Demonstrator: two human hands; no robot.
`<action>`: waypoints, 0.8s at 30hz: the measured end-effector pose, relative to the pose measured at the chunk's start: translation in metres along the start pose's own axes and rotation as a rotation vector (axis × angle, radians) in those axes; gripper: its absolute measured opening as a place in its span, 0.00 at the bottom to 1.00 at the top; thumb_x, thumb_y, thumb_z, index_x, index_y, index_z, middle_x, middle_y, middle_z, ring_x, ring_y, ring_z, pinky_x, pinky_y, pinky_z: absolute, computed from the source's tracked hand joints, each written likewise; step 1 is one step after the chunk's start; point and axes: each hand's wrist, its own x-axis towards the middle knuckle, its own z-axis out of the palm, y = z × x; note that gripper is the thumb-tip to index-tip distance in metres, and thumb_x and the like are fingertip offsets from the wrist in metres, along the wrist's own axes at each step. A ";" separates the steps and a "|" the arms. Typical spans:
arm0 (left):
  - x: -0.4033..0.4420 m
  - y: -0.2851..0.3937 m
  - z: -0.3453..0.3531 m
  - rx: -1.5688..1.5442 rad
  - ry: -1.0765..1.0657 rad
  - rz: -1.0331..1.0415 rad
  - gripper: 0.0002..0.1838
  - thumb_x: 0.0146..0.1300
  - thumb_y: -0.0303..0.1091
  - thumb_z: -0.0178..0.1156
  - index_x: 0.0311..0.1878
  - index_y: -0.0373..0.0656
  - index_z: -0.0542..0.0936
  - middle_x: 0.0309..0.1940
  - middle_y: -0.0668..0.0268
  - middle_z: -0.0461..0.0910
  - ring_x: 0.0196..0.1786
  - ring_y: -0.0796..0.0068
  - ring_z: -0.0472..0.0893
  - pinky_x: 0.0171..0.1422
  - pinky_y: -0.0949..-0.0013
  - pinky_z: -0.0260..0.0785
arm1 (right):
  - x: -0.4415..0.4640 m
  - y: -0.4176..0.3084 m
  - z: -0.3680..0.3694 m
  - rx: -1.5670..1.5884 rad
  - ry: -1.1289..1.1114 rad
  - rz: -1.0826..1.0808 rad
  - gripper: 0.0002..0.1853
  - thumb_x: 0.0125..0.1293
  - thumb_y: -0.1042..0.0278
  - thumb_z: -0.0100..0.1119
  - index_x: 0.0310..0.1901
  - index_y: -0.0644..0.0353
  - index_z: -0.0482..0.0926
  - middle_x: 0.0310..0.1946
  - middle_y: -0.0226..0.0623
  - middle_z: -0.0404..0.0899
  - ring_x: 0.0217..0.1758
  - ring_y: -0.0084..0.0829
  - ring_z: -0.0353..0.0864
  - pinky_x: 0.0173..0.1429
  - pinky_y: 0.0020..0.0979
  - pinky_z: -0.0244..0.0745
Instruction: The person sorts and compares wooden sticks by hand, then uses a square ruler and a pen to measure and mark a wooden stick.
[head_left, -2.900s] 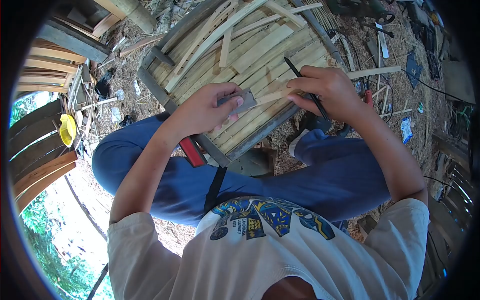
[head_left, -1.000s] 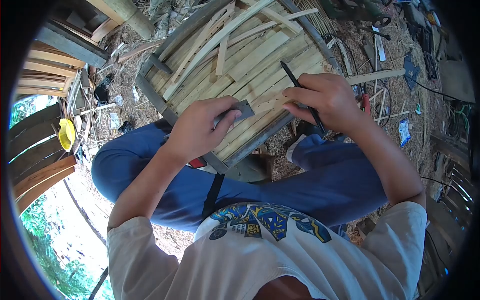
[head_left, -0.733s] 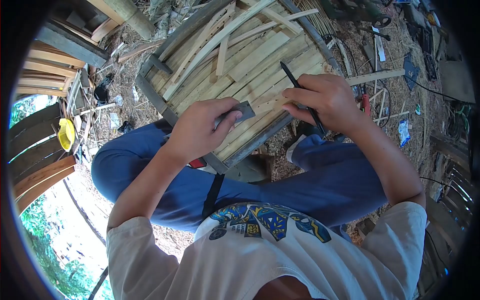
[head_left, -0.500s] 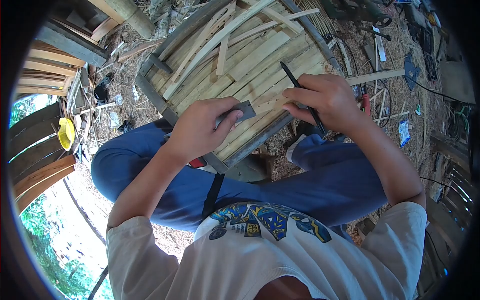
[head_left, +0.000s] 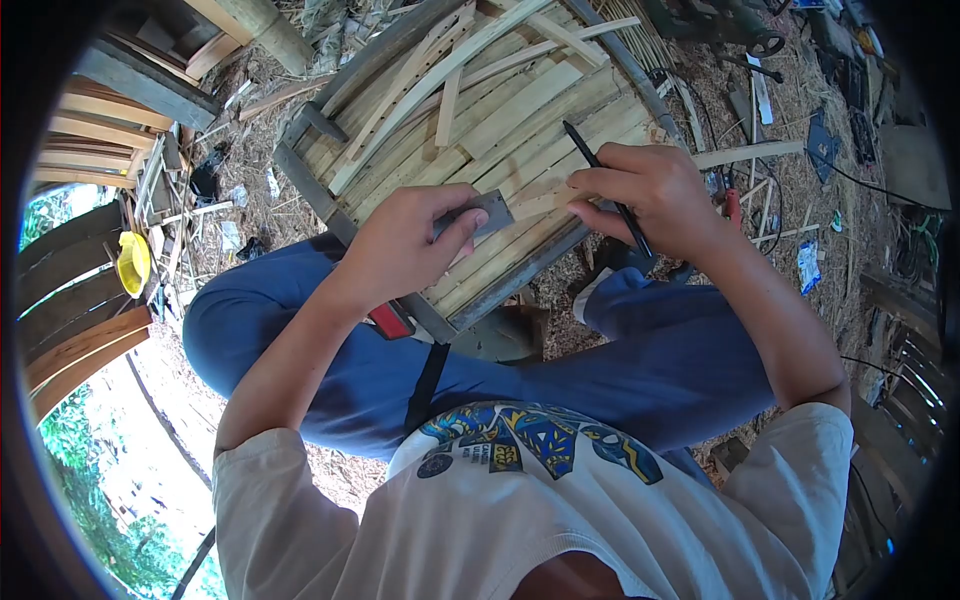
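Observation:
My left hand (head_left: 410, 240) is closed around a flat grey rectangular piece (head_left: 494, 212), thumb on its face and one end sticking out to the right. My right hand (head_left: 640, 190) pinches a slim black pen-like tool (head_left: 579, 146), held slantwise with its upper end over the slatted wooden table (head_left: 600, 110). A pale wooden strip (head_left: 750, 153) with small dark marks passes beneath my right hand, its left end by the grey piece. I cannot tell whether either hand touches the strip.
Long curved wooden strips (head_left: 430, 82) lie across the table's far side. A red object (head_left: 390, 320) sits at the table's near left corner by my left wrist. A yellow helmet-like object (head_left: 132, 266) is at the far left. Scraps and shavings cover the ground around.
My left hand has shifted slightly up with the grey piece, and more of the red object shows below it. My right hand has barely moved, still holding the black tool.

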 end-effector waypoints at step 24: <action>0.021 -0.019 -0.023 -0.611 -0.468 -0.372 0.20 0.79 0.49 0.62 0.50 0.39 0.85 0.25 0.71 0.81 0.20 0.86 0.77 0.23 0.80 0.69 | 0.007 0.007 -0.003 0.227 -0.174 0.066 0.08 0.69 0.61 0.73 0.42 0.55 0.90 0.31 0.37 0.84 0.32 0.42 0.85 0.36 0.40 0.78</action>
